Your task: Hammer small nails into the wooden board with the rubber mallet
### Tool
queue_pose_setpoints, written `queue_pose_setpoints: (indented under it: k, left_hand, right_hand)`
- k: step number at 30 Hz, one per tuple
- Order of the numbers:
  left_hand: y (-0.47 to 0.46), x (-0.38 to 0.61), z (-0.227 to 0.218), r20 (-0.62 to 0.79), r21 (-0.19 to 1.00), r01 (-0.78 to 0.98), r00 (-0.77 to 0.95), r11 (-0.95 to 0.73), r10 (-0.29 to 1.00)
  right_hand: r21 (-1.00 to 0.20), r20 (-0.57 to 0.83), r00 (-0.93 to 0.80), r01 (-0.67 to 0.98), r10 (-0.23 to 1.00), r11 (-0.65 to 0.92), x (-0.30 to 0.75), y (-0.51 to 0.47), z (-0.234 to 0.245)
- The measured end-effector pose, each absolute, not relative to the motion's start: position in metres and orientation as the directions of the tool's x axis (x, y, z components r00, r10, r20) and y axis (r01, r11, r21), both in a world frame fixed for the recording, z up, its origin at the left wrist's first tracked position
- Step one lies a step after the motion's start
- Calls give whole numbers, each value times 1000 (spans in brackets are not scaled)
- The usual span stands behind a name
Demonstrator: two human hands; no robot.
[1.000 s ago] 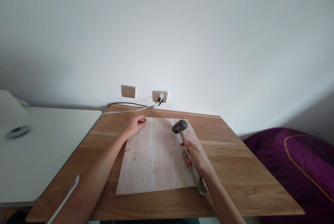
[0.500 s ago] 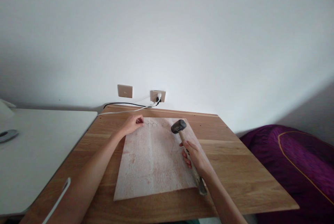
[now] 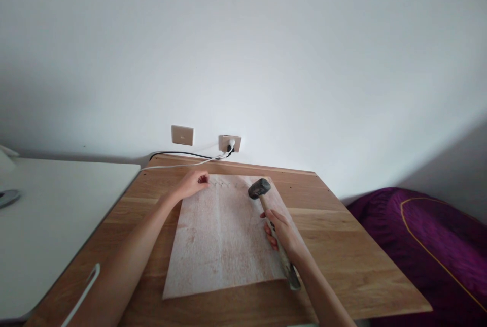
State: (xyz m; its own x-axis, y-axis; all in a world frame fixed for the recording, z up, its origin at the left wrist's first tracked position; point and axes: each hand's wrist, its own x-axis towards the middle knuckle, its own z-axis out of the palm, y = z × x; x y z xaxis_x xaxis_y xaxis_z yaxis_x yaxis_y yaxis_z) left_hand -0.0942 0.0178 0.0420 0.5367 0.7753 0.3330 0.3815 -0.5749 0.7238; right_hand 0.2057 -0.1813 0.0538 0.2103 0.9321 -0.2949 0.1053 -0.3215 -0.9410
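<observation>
A pale, rough board [image 3: 216, 246] lies flat on the wooden table. My right hand [image 3: 281, 231] is wrapped round the wooden handle of a hammer [image 3: 259, 188], whose dark, blocky head is over the upper right part of the board. The handle's butt end points toward me, past the board's near edge. At the board's far left corner, my left hand [image 3: 195, 183] has its fingers curled together; anything between them is too small to make out. Right beside those fingers, several small thin pieces [image 3: 220, 184], perhaps nails, are on the board.
A wooden tabletop [image 3: 323, 246] surrounds the board. To the left is a white table [image 3: 68, 215]. Black and white cables run along the back to a wall socket [image 3: 230, 143], with a blank plate [image 3: 182, 135] beside it. A purple beanbag-like cushion [image 3: 429, 235] is at right.
The view has shifted slightly. Both hands and the hammer keep nearly the same places over the board.
</observation>
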Motion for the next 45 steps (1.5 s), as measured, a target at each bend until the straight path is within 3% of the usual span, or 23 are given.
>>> queue_pose_setpoints:
  k: [13, 20, 28, 34, 39, 45]
  left_hand:
    - [24, -97, 33, 314, 762, 359, 523, -539, 792]
    - [23, -97, 33, 309, 743, 368, 552, -559, 775]
    - [19, -101, 37, 316, 671, 482, 502, -564, 805]
    - [16, -101, 45, 358, 654, 423, 558, -627, 749]
    - [18, -96, 38, 316, 634, 495, 535, -594, 784]
    - [22, -98, 33, 344, 616, 462, 571, -639, 745]
  right_hand:
    - [-934, -301, 197, 134, 933, -330, 206, -182, 50]
    - [-920, -256, 201, 249, 945, -302, 194, -180, 64]
    - [-950, -188, 30, 246, 982, -190, 134, -143, 94]
    - [-887, -234, -75, 425, 969, -181, 101, -115, 85]
    - [-931, -205, -12, 309, 979, -192, 113, -124, 78]
    - [-918, -230, 43, 321, 972, -232, 128, -133, 79]
